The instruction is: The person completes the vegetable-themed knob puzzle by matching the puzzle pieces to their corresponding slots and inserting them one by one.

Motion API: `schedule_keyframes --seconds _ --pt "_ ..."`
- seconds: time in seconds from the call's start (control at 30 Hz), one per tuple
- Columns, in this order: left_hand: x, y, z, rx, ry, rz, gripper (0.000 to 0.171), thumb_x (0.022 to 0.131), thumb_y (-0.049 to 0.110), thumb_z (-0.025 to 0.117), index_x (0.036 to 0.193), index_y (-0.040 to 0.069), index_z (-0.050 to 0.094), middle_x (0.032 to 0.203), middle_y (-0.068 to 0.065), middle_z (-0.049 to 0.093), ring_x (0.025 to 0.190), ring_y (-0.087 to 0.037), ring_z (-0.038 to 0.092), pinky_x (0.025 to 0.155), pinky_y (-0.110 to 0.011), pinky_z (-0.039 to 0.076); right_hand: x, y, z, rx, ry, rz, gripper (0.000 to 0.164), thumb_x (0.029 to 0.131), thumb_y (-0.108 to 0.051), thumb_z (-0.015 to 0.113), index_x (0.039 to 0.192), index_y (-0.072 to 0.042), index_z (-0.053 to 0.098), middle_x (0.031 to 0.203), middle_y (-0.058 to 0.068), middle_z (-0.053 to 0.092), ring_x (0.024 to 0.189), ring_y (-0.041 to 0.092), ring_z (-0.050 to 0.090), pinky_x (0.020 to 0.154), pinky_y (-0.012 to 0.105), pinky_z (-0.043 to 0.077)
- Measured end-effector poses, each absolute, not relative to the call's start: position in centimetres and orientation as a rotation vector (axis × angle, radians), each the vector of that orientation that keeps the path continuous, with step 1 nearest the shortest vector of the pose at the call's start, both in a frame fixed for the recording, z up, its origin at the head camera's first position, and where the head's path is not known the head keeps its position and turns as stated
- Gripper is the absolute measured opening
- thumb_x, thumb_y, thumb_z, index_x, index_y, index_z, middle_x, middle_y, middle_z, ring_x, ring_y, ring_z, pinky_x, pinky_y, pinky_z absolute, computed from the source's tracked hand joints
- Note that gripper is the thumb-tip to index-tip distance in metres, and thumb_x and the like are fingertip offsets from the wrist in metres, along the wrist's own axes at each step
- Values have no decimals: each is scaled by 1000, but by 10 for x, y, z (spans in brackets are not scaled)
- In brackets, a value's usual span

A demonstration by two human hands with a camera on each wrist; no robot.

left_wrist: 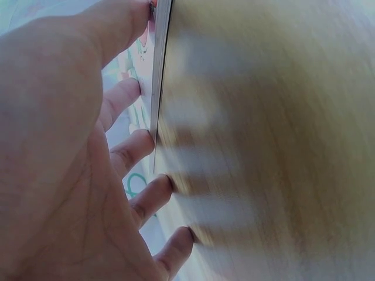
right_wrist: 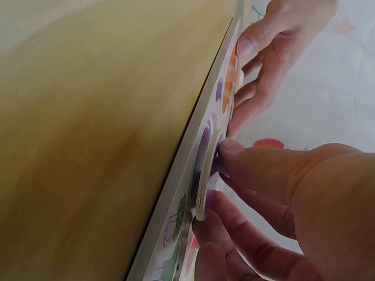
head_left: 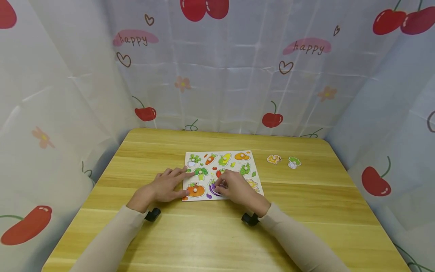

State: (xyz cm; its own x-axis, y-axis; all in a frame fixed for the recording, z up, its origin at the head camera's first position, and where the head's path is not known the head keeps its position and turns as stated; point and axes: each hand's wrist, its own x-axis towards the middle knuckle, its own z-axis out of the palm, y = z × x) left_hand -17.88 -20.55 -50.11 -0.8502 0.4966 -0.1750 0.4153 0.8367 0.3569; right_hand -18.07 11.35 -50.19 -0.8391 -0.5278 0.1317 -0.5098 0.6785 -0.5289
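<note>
A white vegetable peg puzzle board (head_left: 185, 184) lies on the table, with pictures of carrot, corn, broccoli and other vegetables on it. My right hand (head_left: 239, 189) pinches a purple eggplant puzzle piece (head_left: 214, 188) between thumb and fingers over the front middle of the board. In the right wrist view this piece (right_wrist: 208, 175) is tilted, partly raised off the board's surface. The left hand (head_left: 167, 184) is spread at the board's left edge; its thumb and index finger touch the board near the pumpkin piece (head_left: 196, 190) and the broccoli piece (head_left: 201, 173).
Right of the board lie two loose pieces on the wooden table (head_left: 190, 238): an orange-yellow one (head_left: 273, 159) and a green-and-white leafy vegetable (head_left: 294, 162). A white curtain (head_left: 221, 94) printed with cherries surrounds the table's back and sides.
</note>
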Motion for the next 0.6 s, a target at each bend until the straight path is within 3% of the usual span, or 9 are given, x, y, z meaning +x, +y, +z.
schedule_keyframes --seconds 0.6 --pt "-177 -204 -499 705 2771 438 74 116 55 69 181 29 45 192 -13 35 160 -50 48 123 -82 42 -177 105 -501 -925 2853 -826 5 105 -17 90 108 -13 92 101 0 76 93 12 66 81 29 58"
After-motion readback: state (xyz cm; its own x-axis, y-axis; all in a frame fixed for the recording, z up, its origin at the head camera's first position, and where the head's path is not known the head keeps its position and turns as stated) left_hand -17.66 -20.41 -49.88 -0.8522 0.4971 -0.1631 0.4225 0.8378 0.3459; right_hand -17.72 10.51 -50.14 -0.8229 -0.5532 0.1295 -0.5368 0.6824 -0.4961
